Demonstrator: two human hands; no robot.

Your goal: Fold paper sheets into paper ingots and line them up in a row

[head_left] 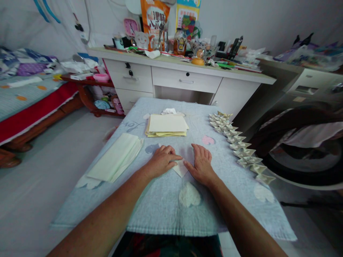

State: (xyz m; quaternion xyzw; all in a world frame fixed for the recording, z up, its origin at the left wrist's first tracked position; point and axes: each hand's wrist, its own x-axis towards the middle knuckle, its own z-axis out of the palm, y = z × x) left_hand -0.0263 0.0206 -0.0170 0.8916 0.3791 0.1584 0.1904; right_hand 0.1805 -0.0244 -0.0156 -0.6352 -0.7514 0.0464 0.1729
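A small piece of folded pale paper (181,170), its near end pointed, lies flat on the cloth-covered table between my hands. My left hand (162,160) is closed at its left side: the outer fingers are curled, and the index finger and thumb hold its edge down. My right hand (200,162) lies open at the other side, fingers stretched forward and thumb touching the paper's right edge. Part of the sheet is hidden by the fingers. Beyond them sits a stack of cream and yellow paper (167,124). Left of my left hand are longer folded pale sheets (114,157).
Folded paper pieces (241,144) stand in a slanting row along the table's right side. A crumpled white tissue (168,111) is behind the stack. A cluttered white desk (184,78) stands beyond, a bed (40,103) at left and a washing machine (302,92) at right.
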